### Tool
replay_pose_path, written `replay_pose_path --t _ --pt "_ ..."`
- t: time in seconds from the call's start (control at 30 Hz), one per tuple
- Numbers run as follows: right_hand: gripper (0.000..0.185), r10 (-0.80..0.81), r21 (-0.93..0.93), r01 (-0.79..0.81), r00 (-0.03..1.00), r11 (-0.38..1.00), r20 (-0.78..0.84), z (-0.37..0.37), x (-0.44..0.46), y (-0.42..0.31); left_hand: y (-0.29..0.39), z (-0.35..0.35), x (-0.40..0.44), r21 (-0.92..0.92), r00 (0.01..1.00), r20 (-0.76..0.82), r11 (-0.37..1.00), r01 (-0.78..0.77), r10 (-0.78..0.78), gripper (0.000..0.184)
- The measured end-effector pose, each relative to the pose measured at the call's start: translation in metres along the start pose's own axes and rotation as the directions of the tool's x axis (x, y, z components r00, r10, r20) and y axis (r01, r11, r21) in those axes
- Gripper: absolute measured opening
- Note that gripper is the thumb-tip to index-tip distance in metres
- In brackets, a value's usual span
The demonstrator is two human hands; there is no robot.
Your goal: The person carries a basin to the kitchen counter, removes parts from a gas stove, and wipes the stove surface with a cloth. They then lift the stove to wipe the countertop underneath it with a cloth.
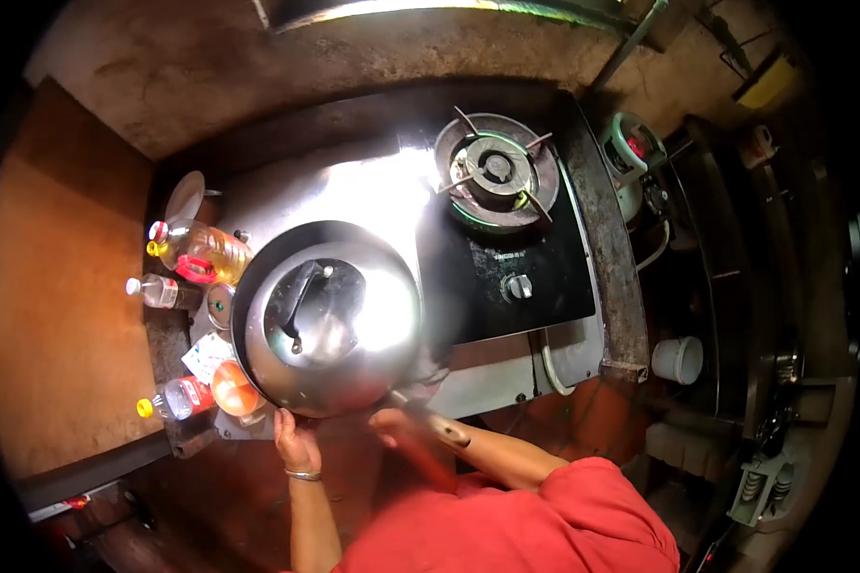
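A dark wok (241, 353) sits on the metal counter left of the stove, covered by a domed shiny lid (354, 368) with a black handle. At the wok's near rim my left hand (296, 444), with a bracelet on its wrist, has its fingers curled against the edge. My right hand (389, 426) is just below the wok, its fingers closed; what they hold, if anything, is hidden. The wok's long handle (447, 430) crosses above my right wrist. Beside that hand is a blurred red strip, whose kind I cannot make out.
A gas stove (497, 277) with one burner (497, 172) stands right of the wok. Along the left lie or stand an oil bottle (210, 250), smaller bottles (183, 397), a tin (220, 306) and an orange bowl (235, 388). A white bucket (677, 361) is at right.
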State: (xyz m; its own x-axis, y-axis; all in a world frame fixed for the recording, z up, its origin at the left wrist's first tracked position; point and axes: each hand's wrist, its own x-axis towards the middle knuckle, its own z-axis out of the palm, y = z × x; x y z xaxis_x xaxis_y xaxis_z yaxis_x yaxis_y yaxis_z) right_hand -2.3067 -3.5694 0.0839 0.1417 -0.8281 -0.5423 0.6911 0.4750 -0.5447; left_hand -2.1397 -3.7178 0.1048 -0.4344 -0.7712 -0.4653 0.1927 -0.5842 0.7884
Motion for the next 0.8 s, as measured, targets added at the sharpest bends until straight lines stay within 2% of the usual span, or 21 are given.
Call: replay_pose_path --t 0.07,0.1,0.13,0.2,0.23,0.27,0.3,0.37,0.4,0.43,0.47,0.5,0.53,0.6,0.63,0.67,0.73,0.77,0.8 --pt "0.032 -0.272 -0.164 0.276 0.961 0.947 0.048 0.008 -0.007 -0.018 0.0 -0.014 0.01 0.022 1.0 0.023 1.0 0.012 -0.013 0.039" --pt "0.032 -0.249 -0.114 0.245 0.968 0.963 -0.022 0.022 -0.014 -0.035 0.001 -0.023 0.012 0.034 0.999 0.027 0.999 0.019 -0.02 0.039" --pt "0.03 -0.259 -0.113 0.26 0.966 0.959 0.02 0.018 0.0 -0.021 0.004 -0.027 0.015 0.041 1.0 -0.004 0.999 0.017 -0.017 0.039" --pt "0.031 -0.229 -0.093 0.227 0.973 0.969 -0.012 0.029 0.018 -0.005 0.011 -0.03 0.029 0.056 0.998 -0.063 0.998 0.005 -0.002 0.039" --pt "0.038 -0.141 -0.12 0.138 0.99 0.983 -0.017 0.025 0.045 0.026 0.009 -0.041 0.037 0.019 0.995 -0.091 0.999 0.039 -0.037 0.039" --pt "0.046 -0.576 -0.276 0.538 0.814 0.796 -0.073 0.028 0.066 0.047 0.01 -0.049 0.042 0.044 0.994 -0.108 0.998 0.035 -0.03 0.04" --pt "0.047 -0.465 -0.45 0.431 0.884 0.782 0.038 0.006 0.088 0.079 0.01 -0.056 0.047 0.072 0.991 -0.129 0.997 0.035 -0.026 0.04" --pt "0.049 -0.23 -0.708 0.324 0.946 0.628 0.229 -0.006 0.066 0.06 0.012 -0.068 0.05 0.113 0.992 -0.122 0.993 0.043 -0.029 0.042" --pt "0.042 -0.319 -0.673 0.382 0.921 0.633 0.222 -0.015 0.05 0.058 0.012 -0.075 0.051 0.134 0.993 -0.118 0.99 0.047 -0.031 0.043" --pt "0.031 -0.145 -0.926 0.037 0.989 0.377 -0.02 -0.01 0.021 0.024 0.014 -0.078 0.051 0.145 0.994 -0.106 0.988 0.048 -0.033 0.044" --pt "0.02 -0.395 -0.929 0.091 0.917 0.358 -0.062 -0.031 0.014 0.042 0.015 -0.079 0.051 0.152 0.995 -0.095 0.987 0.048 -0.034 0.045" --pt "0.013 -0.668 -0.941 0.128 0.734 0.314 -0.123 -0.044 0.004 0.041 0.018 -0.073 0.046 0.171 0.99 -0.132 0.983 0.063 -0.04 0.046" --pt "0.013 -0.796 -0.964 0.075 0.582 0.254 -0.164 -0.054 -0.004 0.035 0.019 -0.071 0.042 0.191 0.987 -0.152 0.979 0.071 -0.042 0.046" --pt "0.017 -0.73 -0.966 -0.162 0.633 0.201 -0.258 -0.067 -0.004 0.018 0.022 -0.065 0.035 0.234 0.982 -0.185 0.968 0.091 -0.048 0.047" --pt "0.021 -0.673 -0.953 -0.245 0.677 0.178 -0.299 -0.072 0.001 0.014 0.024 -0.046 0.029 0.219 0.968 -0.248 0.973 0.076 -0.02 0.047" --pt "0.025 -0.623 -0.941 -0.289 0.708 0.176 -0.334 -0.077 0.008 0.01 0.024 -0.044 0.027 0.291 0.948 -0.317 0.953 0.079 0.018 0.047" --pt "0.035 -0.556 -0.929 -0.307 0.745 0.206 -0.369 -0.082 0.011 0.006 0.025 -0.045 0.018 0.429 0.889 -0.445 0.897 0.107 0.106 0.049" --pt "0.039 -0.547 -0.93 -0.275 0.753 0.246 -0.367 -0.086 0.008 0.005 0.032 -0.023 0.011 0.52 0.845 -0.486 0.851 0.075 0.222 0.045" --pt "0.035 -0.588 -0.931 -0.222 0.725 0.291 -0.357 -0.087 -0.002 0.009 0.033 -0.014 0.004 0.622 0.851 -0.372 0.78 -0.067 0.369 0.04"
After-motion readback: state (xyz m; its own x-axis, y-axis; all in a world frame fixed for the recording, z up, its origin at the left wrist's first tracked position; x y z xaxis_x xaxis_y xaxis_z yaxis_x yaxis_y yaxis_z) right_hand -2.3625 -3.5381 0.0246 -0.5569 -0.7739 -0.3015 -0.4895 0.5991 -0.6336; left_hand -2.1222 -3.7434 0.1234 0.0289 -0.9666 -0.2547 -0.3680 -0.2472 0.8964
